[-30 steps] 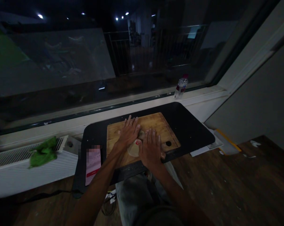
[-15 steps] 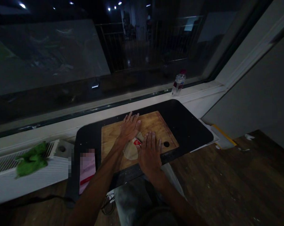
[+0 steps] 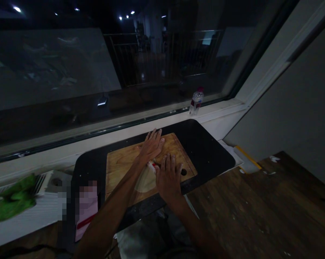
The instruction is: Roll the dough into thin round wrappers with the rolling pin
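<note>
A round, flat sheet of pale dough (image 3: 145, 181) lies on a wooden cutting board (image 3: 119, 162). At its far edge, between my hands, shows a bit of something with a red and white label (image 3: 152, 166). It may be a rolling pin, but my hands cover most of it. My left hand (image 3: 152, 145) lies palm down toward the board's far edge, fingers stretched out. Nearer me, my right hand (image 3: 168, 176) rests flat beside the dough's right side, with its fingers extended. What lies under both palms is hidden.
The board sits on a black tabletop (image 3: 205, 147). A pink sheet (image 3: 89, 203) with a red pen-like stick (image 3: 86, 220) lies at left. Beyond stand a bottle (image 3: 196, 102) on the sill and a green cloth (image 3: 15, 199) on a white radiator (image 3: 44, 208).
Both hands have slid forward and slightly right over the board. The labelled piece has moved from over the dough to its far edge. My view has shifted a little.
</note>
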`<state>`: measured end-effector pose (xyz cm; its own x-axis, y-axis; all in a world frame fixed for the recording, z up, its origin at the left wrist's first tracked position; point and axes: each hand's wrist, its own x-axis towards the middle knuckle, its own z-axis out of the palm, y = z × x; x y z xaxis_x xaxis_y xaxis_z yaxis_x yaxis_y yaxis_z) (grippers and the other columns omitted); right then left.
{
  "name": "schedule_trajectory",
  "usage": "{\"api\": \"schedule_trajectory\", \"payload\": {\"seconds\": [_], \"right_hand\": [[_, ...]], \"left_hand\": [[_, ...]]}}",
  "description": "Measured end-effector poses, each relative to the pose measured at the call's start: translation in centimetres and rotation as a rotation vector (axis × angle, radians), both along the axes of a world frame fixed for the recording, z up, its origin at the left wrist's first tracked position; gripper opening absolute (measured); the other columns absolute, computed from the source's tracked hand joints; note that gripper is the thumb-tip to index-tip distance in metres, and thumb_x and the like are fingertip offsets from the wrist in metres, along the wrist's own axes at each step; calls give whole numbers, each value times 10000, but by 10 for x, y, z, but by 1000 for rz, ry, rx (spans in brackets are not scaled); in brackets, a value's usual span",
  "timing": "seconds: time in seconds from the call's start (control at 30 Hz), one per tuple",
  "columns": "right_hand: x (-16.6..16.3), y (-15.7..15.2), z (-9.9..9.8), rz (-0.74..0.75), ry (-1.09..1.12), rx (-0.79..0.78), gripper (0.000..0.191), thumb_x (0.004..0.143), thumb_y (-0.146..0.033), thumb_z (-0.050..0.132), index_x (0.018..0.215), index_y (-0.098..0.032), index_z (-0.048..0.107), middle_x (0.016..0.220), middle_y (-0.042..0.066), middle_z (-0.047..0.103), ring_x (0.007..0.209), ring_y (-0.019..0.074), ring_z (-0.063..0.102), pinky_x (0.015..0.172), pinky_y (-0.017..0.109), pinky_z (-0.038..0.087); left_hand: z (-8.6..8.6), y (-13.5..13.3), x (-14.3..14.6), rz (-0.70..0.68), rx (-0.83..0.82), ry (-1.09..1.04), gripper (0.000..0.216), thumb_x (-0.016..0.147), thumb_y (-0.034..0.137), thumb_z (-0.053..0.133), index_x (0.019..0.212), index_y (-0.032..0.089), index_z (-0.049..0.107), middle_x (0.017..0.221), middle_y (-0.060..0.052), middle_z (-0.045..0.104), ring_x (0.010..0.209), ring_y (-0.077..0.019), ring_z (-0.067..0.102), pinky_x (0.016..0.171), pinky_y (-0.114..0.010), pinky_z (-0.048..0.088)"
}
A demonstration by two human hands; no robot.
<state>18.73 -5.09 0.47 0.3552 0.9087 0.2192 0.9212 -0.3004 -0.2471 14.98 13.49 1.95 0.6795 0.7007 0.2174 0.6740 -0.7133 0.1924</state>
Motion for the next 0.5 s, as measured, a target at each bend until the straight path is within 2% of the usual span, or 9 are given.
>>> {"api": "schedule_trajectory", "payload": {"seconds": [0.17, 0.5], "right_hand": [[0, -1, 1, -4, 16, -17, 627, 1200, -381, 371, 1708, -41, 511, 1782, 278, 425, 1711, 468, 328, 1329, 803, 268], [-24, -15, 16, 84, 87, -60, 676, 1206, -403, 326, 1704, 27, 477, 1810, 319, 341, 1752, 429, 228, 1374, 759, 157]], "left_hand": [[-1, -2, -2, 24, 10, 34, 671, 1204, 420, 235, 1780, 105, 378, 1781, -157, 507, 1747, -280, 311, 1434, -506, 274], [3, -24, -43, 162, -43, 92, 682, 1208, 444, 227, 1762, 104, 433, 1768, -145, 526, 1754, -309, 288, 1441, -540, 244]]}}
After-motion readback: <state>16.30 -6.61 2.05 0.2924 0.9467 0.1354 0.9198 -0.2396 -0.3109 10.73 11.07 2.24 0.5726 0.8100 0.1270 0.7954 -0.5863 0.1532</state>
